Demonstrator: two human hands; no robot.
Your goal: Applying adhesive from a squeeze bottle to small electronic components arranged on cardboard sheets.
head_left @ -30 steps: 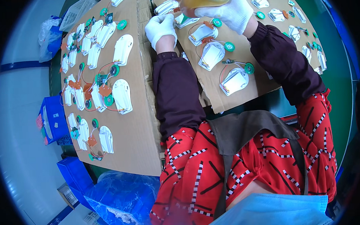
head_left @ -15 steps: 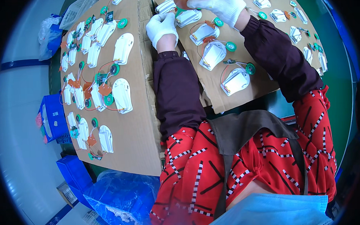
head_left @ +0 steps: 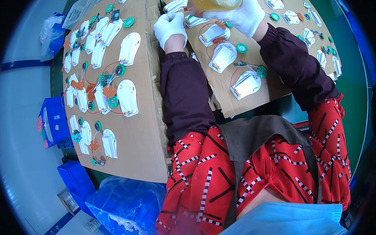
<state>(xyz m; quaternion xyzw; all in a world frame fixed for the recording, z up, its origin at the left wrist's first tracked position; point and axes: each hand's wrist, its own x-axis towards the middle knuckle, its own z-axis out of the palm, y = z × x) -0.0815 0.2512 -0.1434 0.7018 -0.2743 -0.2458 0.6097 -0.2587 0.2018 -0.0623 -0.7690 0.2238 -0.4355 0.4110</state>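
In white gloves, both of my hands are at the far side of the work surface. My right hand is wrapped round a translucent plastic bottle with amber liquid in it, held tilted and cut off by the top edge. My left hand is closed, fingers curled in, beside a white plastic housing; whatever it grips is hidden. Just under the bottle, another white housing is partly covered. Nearer me lie a white housing and a round green speaker wired to it.
Cardboard sheets bear several rows of white housings with green speakers, small circuit boards and orange tape pieces. A raised cardboard edge runs along my left forearm. Blue bins and a blue plastic bag stand at the left.
My right hand and the bottle have shifted right and slightly down, so more of the bottle shows. My left hand has barely moved.
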